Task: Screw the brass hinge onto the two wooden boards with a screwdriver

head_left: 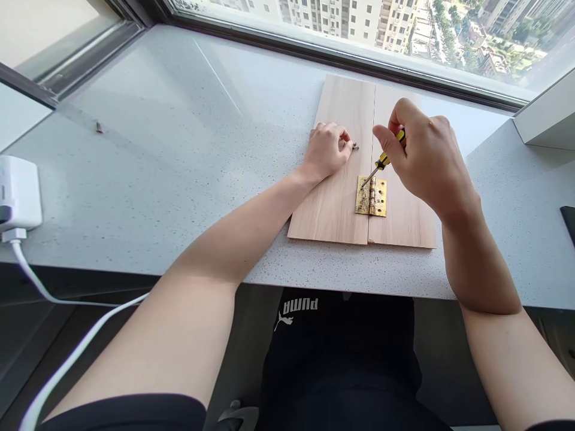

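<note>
My right hand is closed round the yellow-and-black handle of a screwdriver. Its tip meets the left leaf of a worn brass hinge, by the upper screw hole. The hinge lies spread over the seam between two light wooden boards, with holes showing in its right leaf. Dark specks or small screws cover part of the left leaf, too small to tell apart. On the left board rests my left hand, fingers curled and pinched at some small dark screws.
The boards lie on a speckled pale counter below a window. At the left edge stands a white charger with a white cable. A small brown bit lies farther back. A dark object sits at the right edge.
</note>
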